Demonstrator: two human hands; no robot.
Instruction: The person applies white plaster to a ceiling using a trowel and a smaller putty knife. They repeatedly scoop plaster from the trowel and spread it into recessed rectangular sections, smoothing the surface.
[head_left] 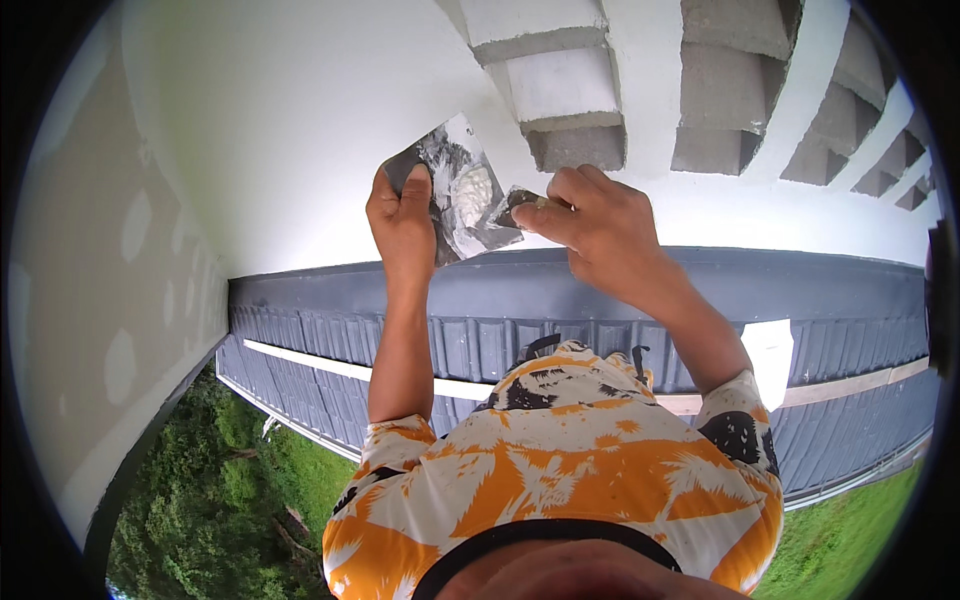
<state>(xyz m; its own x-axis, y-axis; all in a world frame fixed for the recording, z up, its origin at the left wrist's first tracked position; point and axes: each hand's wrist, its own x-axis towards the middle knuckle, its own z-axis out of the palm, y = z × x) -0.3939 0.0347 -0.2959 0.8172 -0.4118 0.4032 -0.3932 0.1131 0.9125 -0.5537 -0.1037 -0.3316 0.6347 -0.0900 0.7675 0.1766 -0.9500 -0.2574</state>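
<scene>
Flat grey plate (pixel 447 148) firm in left hand (pixel 402 215), lumpy white paste (pixel 471 196) beside its thumb (pixel 416 187), small dark scraper (pixel 510 205) firm in right hand (pixel 606 226).

No readable text, labels, brands, numbers or signs on any visible surface.

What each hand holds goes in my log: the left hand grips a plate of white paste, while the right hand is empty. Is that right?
Not quite: the right hand holds a scraper, as the head view shows. The left hand does grip a plate of white paste.
</scene>
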